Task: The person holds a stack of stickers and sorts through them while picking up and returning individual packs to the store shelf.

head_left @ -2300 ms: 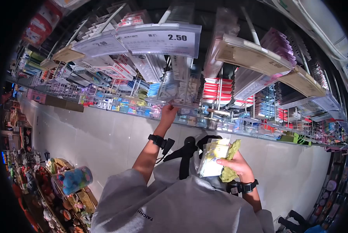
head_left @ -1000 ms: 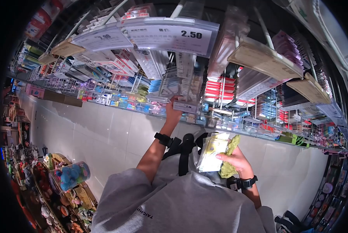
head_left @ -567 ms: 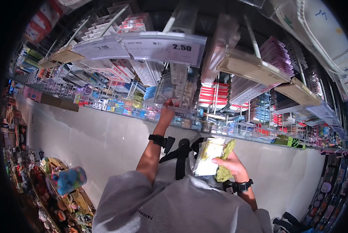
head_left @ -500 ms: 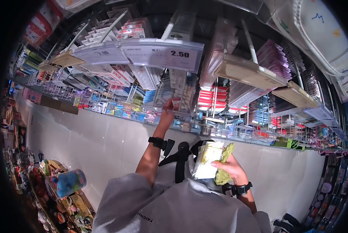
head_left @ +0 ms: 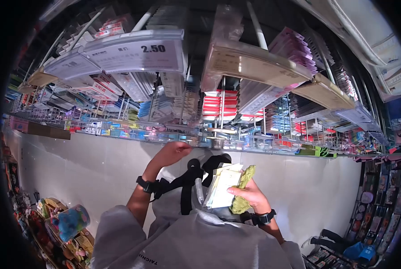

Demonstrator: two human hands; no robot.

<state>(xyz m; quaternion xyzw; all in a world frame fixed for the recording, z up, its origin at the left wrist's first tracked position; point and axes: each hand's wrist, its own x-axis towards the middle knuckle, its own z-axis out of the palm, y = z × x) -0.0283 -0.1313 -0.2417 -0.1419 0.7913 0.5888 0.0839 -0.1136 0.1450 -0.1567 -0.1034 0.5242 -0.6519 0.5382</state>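
Note:
My left hand (head_left: 172, 153) is in front of the lower edge of the hanging rack, fingers curled together, with no packet showing in it. In my right hand (head_left: 250, 196) is a fanned stack of flat clear-wrapped packets (head_left: 223, 187), white and pale yellow, with the thumb lying across them. A crumpled yellow-green piece (head_left: 243, 193), cloth or paper, is held against the packets in the same hand. Its fingers are partly hidden behind these things.
Pegs full of carded goods face me, with red-and-white packets (head_left: 220, 106) in the middle. A price tag (head_left: 153, 50) reading 2.50 and a tan label holder (head_left: 259, 65) jut out. Pale floor tiles (head_left: 106, 166) lie below. A toy display with a blue tub (head_left: 70, 223) stands at lower left.
My left hand has drawn back from among the hanging packets toward my body, and its fingers have curled. My right hand still holds the stack. The view has shifted to the right.

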